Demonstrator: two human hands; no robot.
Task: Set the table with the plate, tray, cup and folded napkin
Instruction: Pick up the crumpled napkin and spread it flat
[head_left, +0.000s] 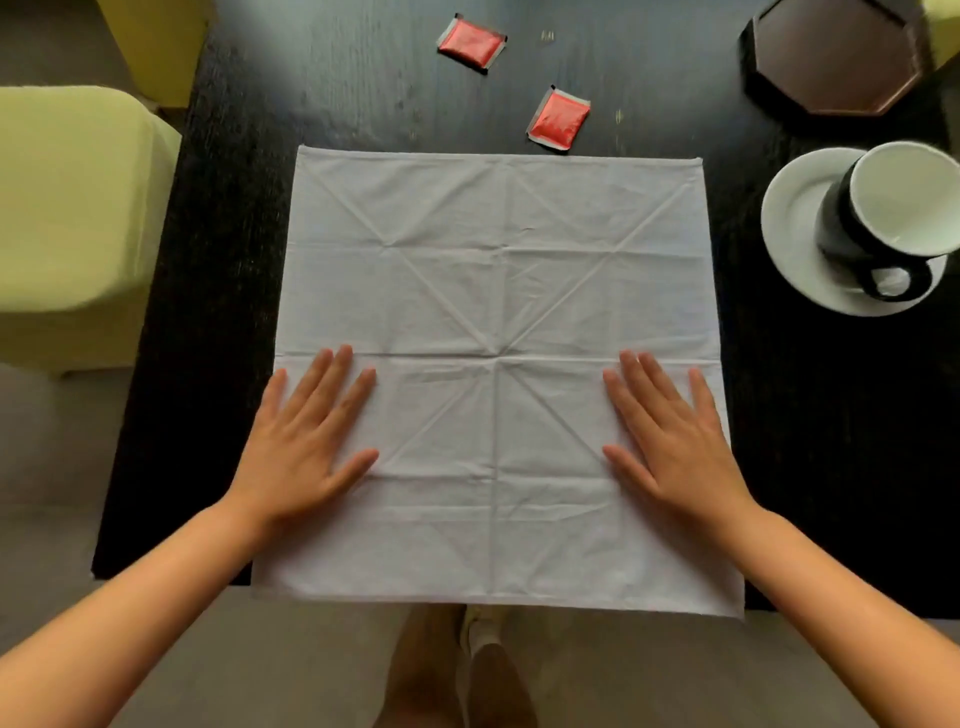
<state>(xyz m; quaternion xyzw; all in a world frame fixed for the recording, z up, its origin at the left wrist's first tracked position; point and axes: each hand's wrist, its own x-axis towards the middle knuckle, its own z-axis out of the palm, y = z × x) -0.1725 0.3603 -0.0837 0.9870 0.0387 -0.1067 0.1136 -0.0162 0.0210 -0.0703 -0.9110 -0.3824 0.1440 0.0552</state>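
My left hand (306, 441) and my right hand (675, 441) lay flat on the near half of the napkin (493, 291), fingers straight and slightly spread, pressing the cloth and gripping nothing. The napkin was spread open in the middle of the dark worktop (234, 234), its near edge hanging just over the worktop's rim at six o'clock. It was thin white cloth, crossed by straight and diagonal creases. I judged it soft, light and limp, likely to slide on the smooth wood, so a corner or a hemmed edge was the place to pinch it, and the old creases would guide the folds.

Beyond its far edge, at twelve o'clock, lay two small red sachets (558, 118), one just beside the hem, the other (471, 42) farther off. Any print on them was too blurred to read.

At two o'clock stood the white plate (795, 218) with the black, white-lined cup (883, 218) on it, both breakable, I thought. At one o'clock sat the dark octagonal tray (836, 52), rigid-looking.
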